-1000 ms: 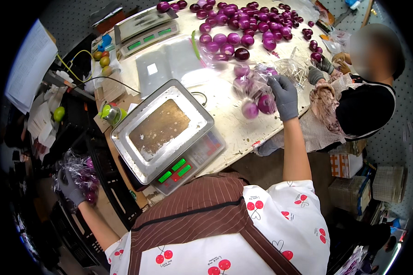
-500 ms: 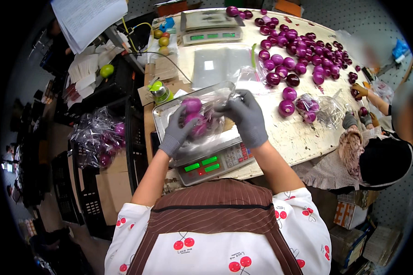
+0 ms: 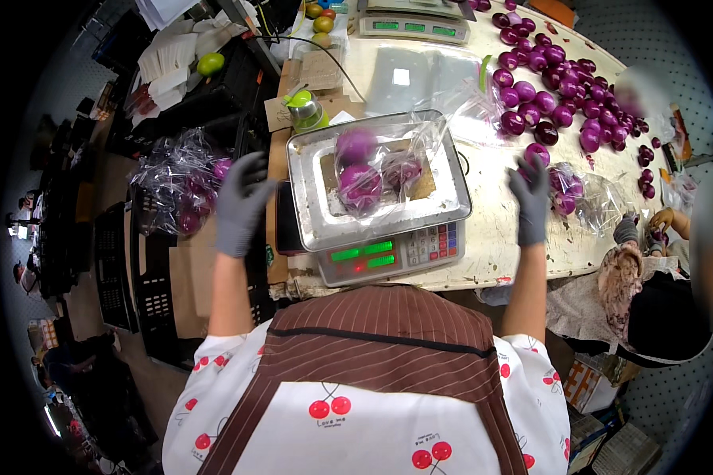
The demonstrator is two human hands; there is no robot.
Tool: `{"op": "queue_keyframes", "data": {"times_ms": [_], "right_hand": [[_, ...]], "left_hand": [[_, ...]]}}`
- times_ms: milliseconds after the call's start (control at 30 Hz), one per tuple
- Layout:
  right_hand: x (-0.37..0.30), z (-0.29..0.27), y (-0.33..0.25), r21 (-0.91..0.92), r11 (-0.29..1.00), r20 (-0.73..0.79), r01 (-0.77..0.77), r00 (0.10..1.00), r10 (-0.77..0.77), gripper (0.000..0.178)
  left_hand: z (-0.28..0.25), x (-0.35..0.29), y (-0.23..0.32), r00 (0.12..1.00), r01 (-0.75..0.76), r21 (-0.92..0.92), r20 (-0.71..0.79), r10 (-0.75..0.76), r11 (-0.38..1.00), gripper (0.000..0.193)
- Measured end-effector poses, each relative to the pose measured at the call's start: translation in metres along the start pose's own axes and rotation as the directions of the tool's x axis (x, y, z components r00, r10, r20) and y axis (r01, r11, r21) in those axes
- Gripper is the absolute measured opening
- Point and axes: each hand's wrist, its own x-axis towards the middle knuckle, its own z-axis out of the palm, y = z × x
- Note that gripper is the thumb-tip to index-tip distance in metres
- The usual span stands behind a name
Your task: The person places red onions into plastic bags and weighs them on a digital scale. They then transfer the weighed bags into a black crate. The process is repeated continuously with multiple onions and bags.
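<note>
A clear plastic bag of purple onions (image 3: 360, 187) lies on the metal pan of the digital scale (image 3: 303, 214), whose green displays are lit. Both gloved hands are off it. To the left of the pan, my left hand (image 3: 242, 207) hovers with fingers apart and holds nothing, between the scale and a crate. Out to the right, above the table, my right hand (image 3: 531, 202) is also empty, its fingers spread. Close to its fingertips sits a loose onion (image 3: 536, 154), and just right of it lies another bagged portion of onions (image 3: 565, 190).
Several loose onions (image 3: 558, 83) spread over the far right of the table. A second scale (image 3: 413, 29) and flat plastic bags (image 3: 404, 75) lie beyond the pan. A green-lidded bottle (image 3: 307, 111) stands nearby. Left is a black crate (image 3: 157, 305) with bagged onions (image 3: 186, 186). A co-worker's gloved hand (image 3: 669, 219) is at right.
Both hands have let go of the bagged onions, leaving them on the scale pan. My left hand has moved left and my right hand right. The view has shifted.
</note>
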Motion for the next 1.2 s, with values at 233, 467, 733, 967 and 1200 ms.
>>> {"op": "queue_keyframes", "data": {"times_ms": [233, 467, 733, 967, 1200], "right_hand": [[-0.042, 0.168, -0.062, 0.024, 0.993, 0.544, 0.119, 0.832, -0.113, 0.015], [-0.083, 0.193, -0.132, 0.301, 0.734, 0.705, 0.608, 0.377, -0.601, 0.016], [-0.053, 0.123, -0.105, 0.277, 0.911, 0.149, 0.307, 0.922, -0.356, 0.009], [-0.055, 0.111, -0.068, 0.198, 0.98, 0.173, 0.021, 0.983, -0.056, 0.01], [-0.068, 0.132, -0.063, 0.154, 0.985, 0.245, -0.074, 0.969, 0.034, 0.009]], "left_hand": [[0.145, -0.006, 0.011, 0.809, -0.58, 0.494, 0.256, 0.529, 0.648, 0.084], [0.139, -0.008, 0.016, 0.88, -0.451, 0.097, 0.214, 0.424, 0.887, 0.016], [0.036, 0.03, 0.039, 0.906, -0.245, -0.156, -0.389, 0.169, 0.957, 0.012], [-0.116, 0.019, 0.053, 0.51, -0.548, -0.454, -0.847, -0.15, 0.703, 0.035], [-0.123, 0.052, -0.065, 0.397, -0.263, -0.655, -0.743, -0.539, 0.708, 0.039]]}}
